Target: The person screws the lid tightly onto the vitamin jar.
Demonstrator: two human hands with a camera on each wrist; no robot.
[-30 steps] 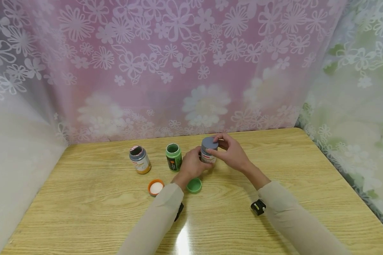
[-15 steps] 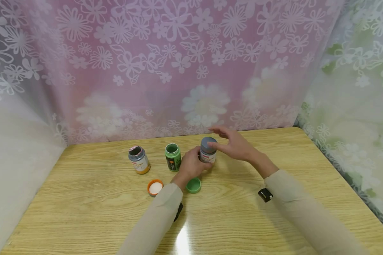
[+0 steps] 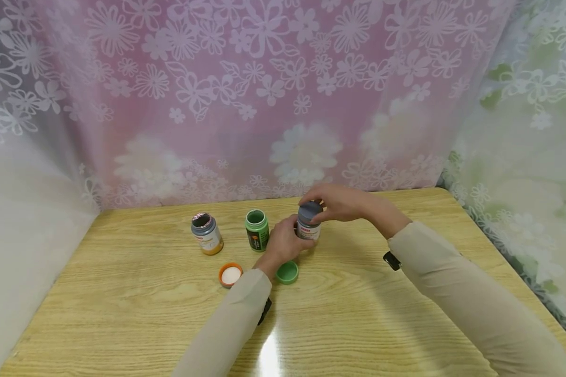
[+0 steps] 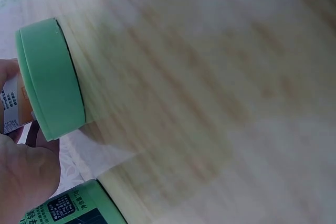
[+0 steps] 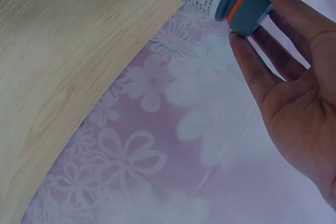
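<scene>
A white-labelled jar (image 3: 307, 232) with a blue-grey lid (image 3: 310, 212) stands upright near the back of the table. My left hand (image 3: 282, 243) grips its body from the left. From the other side my right hand (image 3: 343, 203) pinches the lid at its rim. The right wrist view shows fingertips around the lid (image 5: 252, 10), with an orange ring between it and the jar's neck. Just left of my left hand is an uncapped green jar (image 3: 257, 233). A green lid (image 3: 287, 273) lies inside-up in front of that hand, and looms large in the left wrist view.
Farther left stands another uncapped grey jar (image 3: 209, 239) with torn foil at its mouth. In front of it an orange-rimmed lid (image 3: 230, 275) lies inside-up, partly behind the left sleeve. The wooden table (image 3: 122, 309) ends at a flowered pink curtain (image 3: 217, 131).
My right hand loosened from the lid, its fingers lifting and spreading, then swung round and took hold of the lid again. The left hand keeps its grip on the jar.
</scene>
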